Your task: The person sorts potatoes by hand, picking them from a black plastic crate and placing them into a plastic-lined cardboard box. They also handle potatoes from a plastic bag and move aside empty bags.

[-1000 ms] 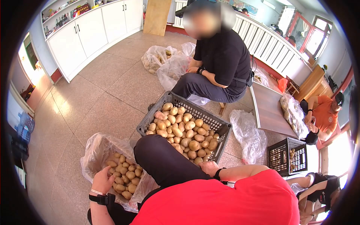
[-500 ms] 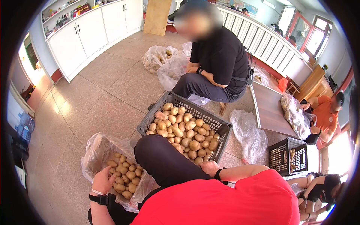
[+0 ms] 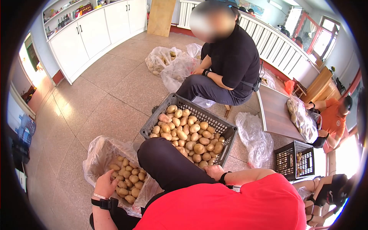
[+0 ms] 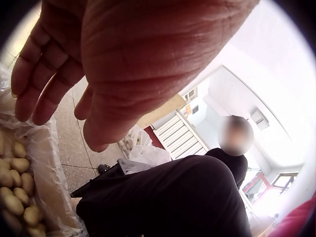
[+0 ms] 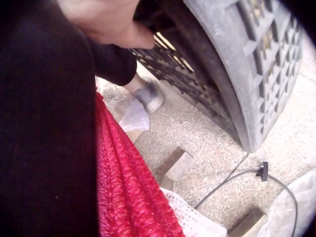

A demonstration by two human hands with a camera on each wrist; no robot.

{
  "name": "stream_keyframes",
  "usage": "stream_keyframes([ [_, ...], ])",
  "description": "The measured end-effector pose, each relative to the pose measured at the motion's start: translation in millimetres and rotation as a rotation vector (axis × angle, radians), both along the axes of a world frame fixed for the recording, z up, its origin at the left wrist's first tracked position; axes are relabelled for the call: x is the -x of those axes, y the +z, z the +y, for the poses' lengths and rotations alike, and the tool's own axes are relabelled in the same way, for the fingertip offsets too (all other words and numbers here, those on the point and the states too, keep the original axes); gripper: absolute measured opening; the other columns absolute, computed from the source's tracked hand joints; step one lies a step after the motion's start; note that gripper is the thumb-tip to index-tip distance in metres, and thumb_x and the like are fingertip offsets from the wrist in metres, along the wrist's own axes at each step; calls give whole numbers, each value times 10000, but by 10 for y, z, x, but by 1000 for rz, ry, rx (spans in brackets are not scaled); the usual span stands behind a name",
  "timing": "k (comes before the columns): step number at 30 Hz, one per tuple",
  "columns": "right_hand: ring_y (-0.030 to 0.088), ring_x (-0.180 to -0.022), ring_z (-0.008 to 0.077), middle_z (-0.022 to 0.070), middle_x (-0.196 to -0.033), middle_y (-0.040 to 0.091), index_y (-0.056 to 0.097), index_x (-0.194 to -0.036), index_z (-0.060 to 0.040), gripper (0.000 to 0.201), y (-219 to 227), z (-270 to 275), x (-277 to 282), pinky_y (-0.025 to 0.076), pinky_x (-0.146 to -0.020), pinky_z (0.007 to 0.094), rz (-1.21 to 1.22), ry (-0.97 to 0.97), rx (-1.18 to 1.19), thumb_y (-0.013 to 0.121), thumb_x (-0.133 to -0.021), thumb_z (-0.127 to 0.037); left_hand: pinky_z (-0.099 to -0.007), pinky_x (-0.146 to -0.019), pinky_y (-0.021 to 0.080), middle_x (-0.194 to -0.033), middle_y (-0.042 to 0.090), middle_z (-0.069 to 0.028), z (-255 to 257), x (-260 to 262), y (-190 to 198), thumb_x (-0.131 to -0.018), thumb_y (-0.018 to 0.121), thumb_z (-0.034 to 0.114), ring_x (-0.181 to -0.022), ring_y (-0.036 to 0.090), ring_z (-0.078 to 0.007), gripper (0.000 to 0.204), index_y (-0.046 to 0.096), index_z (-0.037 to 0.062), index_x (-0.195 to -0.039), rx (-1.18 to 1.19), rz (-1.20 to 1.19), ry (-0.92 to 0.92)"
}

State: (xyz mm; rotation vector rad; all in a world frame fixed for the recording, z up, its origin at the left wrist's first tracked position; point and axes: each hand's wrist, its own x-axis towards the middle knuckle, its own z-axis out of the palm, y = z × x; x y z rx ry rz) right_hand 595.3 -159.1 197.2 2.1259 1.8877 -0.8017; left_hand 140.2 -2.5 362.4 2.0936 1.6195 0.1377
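Note:
My left hand [image 3: 104, 185] hangs over the near side of a clear plastic bag [image 3: 96, 155] of potatoes [image 3: 133, 178], its fingers loosely bent and nothing in its palm. From the left wrist, the fingers [image 4: 54, 84] spread beside the bag. A black crate [image 3: 230, 135] heaped with potatoes stands in front of my knees. At its near corner rests my right hand [image 3: 214, 172], holding no potato. The right wrist view has the thumb [image 5: 140, 37] beside the crate's lattice wall [image 5: 212, 106]; the other fingers are mostly hidden there.
My bent knee [image 3: 163, 159] lies between bag and crate. Across the crate sits a person in black [image 3: 230, 57]. Empty-looking plastic [image 3: 253, 140] lies on the floor at right, near a second crate [image 3: 293, 159]. More bags [image 3: 163, 57] stand behind.
Both my hands, the bag and the crate stay put. The person opposite leans left, then sits back toward the right. At far right, the people shift their arms.

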Motion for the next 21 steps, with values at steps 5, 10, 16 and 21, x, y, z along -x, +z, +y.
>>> stream_keyframes([
  [5,632,-909,305,147,-936,652,561,-960,-94,284,0,5,6,499,-734,423,-12,9,-7,458,-856,-337,-403,-710,498,-800,652,-173,-12,-22,37,-741,681,194,-777,633,-333,459,570,13,-1148,-13,15,-14],
  [10,634,-906,297,147,-946,651,572,-961,-94,293,-94,-59,-81,501,-720,423,4,20,-66,456,-857,-342,-408,-707,497,-803,653,-175,-3,-30,44,-755,664,212,-780,633,-332,444,573,6,-1137,10,25,-12],
  [16,644,-831,335,172,-853,661,632,-871,-47,341,-12,-30,-5,506,-709,439,28,-6,-113,512,-800,-358,-414,-722,499,-831,657,-185,-15,-11,27,-765,656,237,-796,635,-333,455,569,1,-1144,-10,42,-44],
  [21,647,-830,333,159,-895,662,606,-932,-57,338,-42,-23,-20,507,-701,434,66,26,-109,481,-829,-354,-405,-740,503,-852,657,-194,-45,-15,89,-765,654,225,-811,638,-332,452,569,12,-1154,2,-1,-11],
])
